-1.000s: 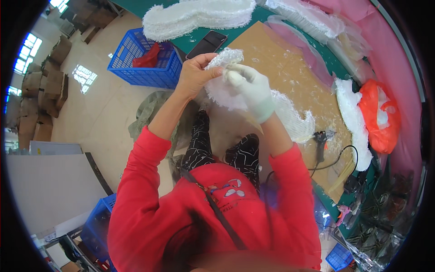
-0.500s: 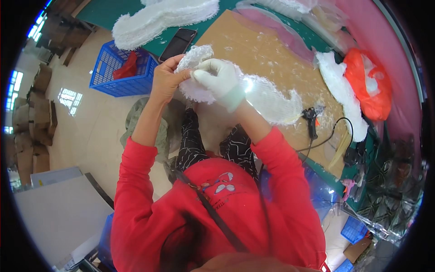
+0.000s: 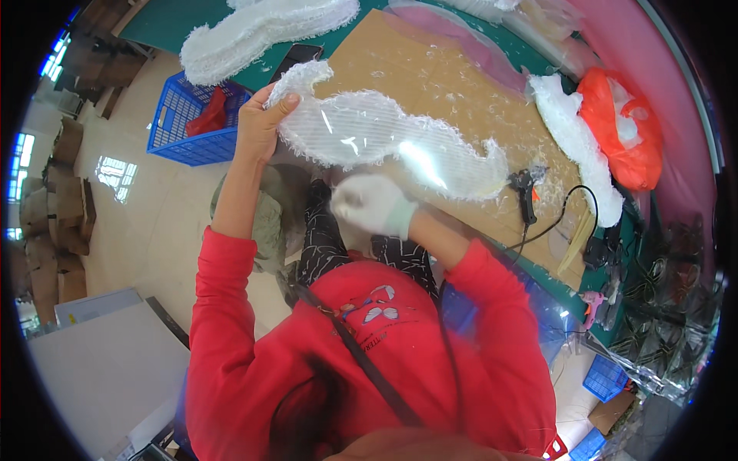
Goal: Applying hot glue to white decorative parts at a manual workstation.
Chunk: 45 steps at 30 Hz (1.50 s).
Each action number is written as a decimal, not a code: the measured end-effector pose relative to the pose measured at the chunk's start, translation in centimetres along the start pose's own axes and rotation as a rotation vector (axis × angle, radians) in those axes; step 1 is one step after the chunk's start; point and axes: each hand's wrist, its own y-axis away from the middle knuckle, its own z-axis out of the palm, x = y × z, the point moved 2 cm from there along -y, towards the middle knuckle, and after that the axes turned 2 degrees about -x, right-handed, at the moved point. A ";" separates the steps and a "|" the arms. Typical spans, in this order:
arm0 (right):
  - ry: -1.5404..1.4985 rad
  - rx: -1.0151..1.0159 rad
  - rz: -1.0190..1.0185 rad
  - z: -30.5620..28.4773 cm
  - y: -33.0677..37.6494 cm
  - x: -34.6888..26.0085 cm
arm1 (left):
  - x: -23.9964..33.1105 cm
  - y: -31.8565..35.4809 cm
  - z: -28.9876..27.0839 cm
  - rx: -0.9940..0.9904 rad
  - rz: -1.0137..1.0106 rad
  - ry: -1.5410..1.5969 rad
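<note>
My bare left hand (image 3: 258, 127) grips the left end of a white moustache-shaped piece (image 3: 350, 127), thumb on top. The piece has a shiny, ribbed, clear-looking face and a shaggy fringe round its edge. Its right end reaches over a brown cardboard sheet (image 3: 415, 65). In a white glove, my right hand (image 3: 373, 206) is apart from the piece, nearer my body and above my lap. Its fingers are curled in and somewhat blurred; whatever they may hold is hidden. A black glue gun (image 3: 524, 194) with a cord lies on the cardboard, right of the piece.
Stacked white fringed pieces (image 3: 261, 34) lie at the far left of the green table, by a phone (image 3: 301, 54). A blue basket (image 3: 165, 146) holds red material. Another white fringed piece (image 3: 575, 138) and a red plastic bag (image 3: 626, 127) are at right, with a pink glue gun (image 3: 593, 306) nearer.
My right hand has let go of the piece's left end and drawn back toward my body. My left hand has shifted slightly left and down, and the piece's ribbed face shows more fully.
</note>
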 end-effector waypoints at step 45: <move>-1.454 0.971 -0.077 -6.5 7.0 8.4 | 3.3 -0.9 -7.8 0.130 -0.001 0.127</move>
